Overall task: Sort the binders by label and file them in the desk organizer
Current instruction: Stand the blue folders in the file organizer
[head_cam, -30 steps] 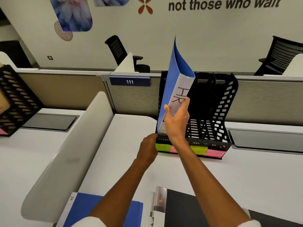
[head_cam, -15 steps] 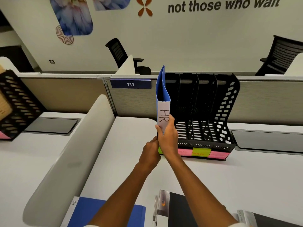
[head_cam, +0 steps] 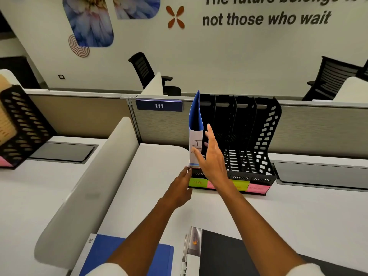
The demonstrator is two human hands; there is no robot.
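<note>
Upright in the leftmost slot of the black desk organizer [head_cam: 264,136] stands the blue HR binder [head_cam: 195,124], above a green "HR" sticky note [head_cam: 198,182]. Beside its spine, the right hand [head_cam: 212,156] hovers with fingers spread and released, while the left hand [head_cam: 180,191] touches the organizer's front corner, fingers extended. Nearer, a blue folder [head_cam: 155,253] and black binder [head_cam: 225,253] lie flat on the desk [head_cam: 298,216].

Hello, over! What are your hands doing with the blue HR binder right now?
Right hand open, fingers straight beside blue HR binder. Left hand touching organizer front corner. Binder upright in leftmost slot. Nothing in the way.
</note>
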